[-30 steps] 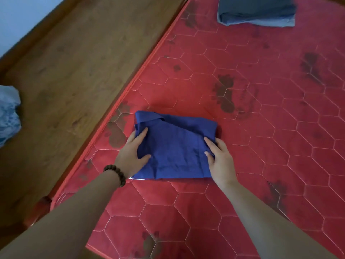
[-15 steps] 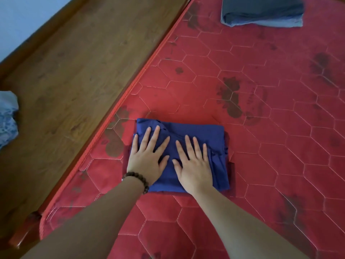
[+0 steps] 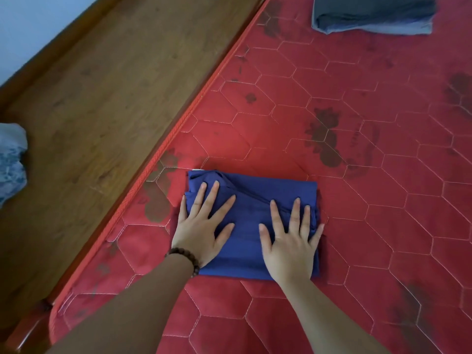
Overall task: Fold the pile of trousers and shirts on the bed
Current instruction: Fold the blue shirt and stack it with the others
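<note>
Lying folded into a neat rectangle, the blue garment [image 3: 251, 221] is pressed under flat, spread fingers [image 3: 296, 213].

The folded grey garment [image 3: 373, 15] beyond the blue garment [image 3: 251, 226] is cut off by the top edge; a pale blue bundle [image 3: 11, 159] is cut off at the left edge.

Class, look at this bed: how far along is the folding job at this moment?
Done: a grey folded stack lies at the far end of the red mattress. In hand: the blue garment is folded into a rectangle, left hand and right hand pressing it flat. Left: a light blue crumpled cloth on the wooden surface seems unfolded.
</note>
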{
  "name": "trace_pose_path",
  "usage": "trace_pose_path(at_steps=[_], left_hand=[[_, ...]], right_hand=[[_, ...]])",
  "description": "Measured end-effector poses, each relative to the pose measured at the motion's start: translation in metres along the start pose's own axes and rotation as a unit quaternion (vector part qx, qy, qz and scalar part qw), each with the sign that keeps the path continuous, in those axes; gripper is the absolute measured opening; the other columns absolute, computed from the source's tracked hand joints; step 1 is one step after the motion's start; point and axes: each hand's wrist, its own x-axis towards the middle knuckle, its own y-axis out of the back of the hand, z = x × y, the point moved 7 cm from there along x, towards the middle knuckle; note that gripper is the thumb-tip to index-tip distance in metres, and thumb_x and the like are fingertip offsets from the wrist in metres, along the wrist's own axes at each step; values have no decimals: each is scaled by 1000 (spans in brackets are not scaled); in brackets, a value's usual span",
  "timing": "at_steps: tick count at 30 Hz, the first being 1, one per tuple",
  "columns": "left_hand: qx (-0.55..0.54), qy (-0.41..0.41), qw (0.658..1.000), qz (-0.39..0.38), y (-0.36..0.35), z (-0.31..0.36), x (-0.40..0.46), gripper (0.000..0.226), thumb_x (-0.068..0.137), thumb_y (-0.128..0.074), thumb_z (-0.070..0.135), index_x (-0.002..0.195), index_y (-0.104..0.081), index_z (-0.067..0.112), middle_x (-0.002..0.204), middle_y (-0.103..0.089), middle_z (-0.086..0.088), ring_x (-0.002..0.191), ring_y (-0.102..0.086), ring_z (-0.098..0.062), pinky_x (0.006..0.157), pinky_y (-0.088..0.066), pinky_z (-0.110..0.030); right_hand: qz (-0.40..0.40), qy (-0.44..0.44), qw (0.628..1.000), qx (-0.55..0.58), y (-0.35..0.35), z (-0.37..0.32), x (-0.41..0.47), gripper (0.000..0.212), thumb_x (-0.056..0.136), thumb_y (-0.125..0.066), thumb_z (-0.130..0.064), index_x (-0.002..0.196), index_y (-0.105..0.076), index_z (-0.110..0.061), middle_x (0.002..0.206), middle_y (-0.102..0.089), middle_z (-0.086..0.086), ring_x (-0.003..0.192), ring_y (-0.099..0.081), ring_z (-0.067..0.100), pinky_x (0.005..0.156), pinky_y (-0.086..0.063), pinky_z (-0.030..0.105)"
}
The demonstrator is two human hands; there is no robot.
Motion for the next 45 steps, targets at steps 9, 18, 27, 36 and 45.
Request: trace_pose_path(at_steps=[9, 18, 27, 36, 45], left_hand=[[-194, 150, 969, -17, 8, -26, -19, 72, 92, -47, 54, 143, 3, 53, 160, 4, -14, 147, 7, -32, 119, -5, -49], [-280, 183, 942, 10, 10, -26, -33, 80, 81, -69, 44, 146, -22, 47, 134, -28, -10, 104, -52, -30, 95, -46, -35], [-211, 201, 952, -88, -9, -26, -73, 82, 78, -56, 67, 145, -11, 54, 84, -54, 1, 73, -52, -20, 61, -35, -28], [-281, 235, 929, -62, -19, -4, -128, 80, 75, -64, 61, 143, -22, 54, 89, -54, 11, 75, -49, -13, 68, -39, -26], [-269, 253, 928, -44, -10, 19, -181, 78, 78, -71, 44, 145, -29, 45, 100, -67, -10, 90, -62, -36, 71, -44, -31]], right_hand=[[-53, -1, 993, 106, 11, 44, 6, 70, 83, -28, -72, 145, -2, -52, 159, 17, 15, 147, 5, 36, 120, -9, 50], [-9, -43, 968, 245, 15, 52, -7, 76, 80, -65, -59, 143, -24, -55, 131, -37, 10, 116, -42, 26, 95, -45, 37], [-92, -23, 966, 240, 16, 67, -32, 71, 80, -54, -68, 136, -10, -70, 102, -42, -4, 73, -47, 6, 72, -41, 25], [-102, -51, 941, 318, 3, 87, -77, 75, 79, -69, -54, 138, -25, -63, 116, -34, -3, 96, -43, 8, 85, -35, 19], [-174, -44, 901, 395, 4, 90, -118, 71, 80, -77, -33, 141, -42, -43, 131, -53, -7, 126, -47, 13, 107, -37, 28]])
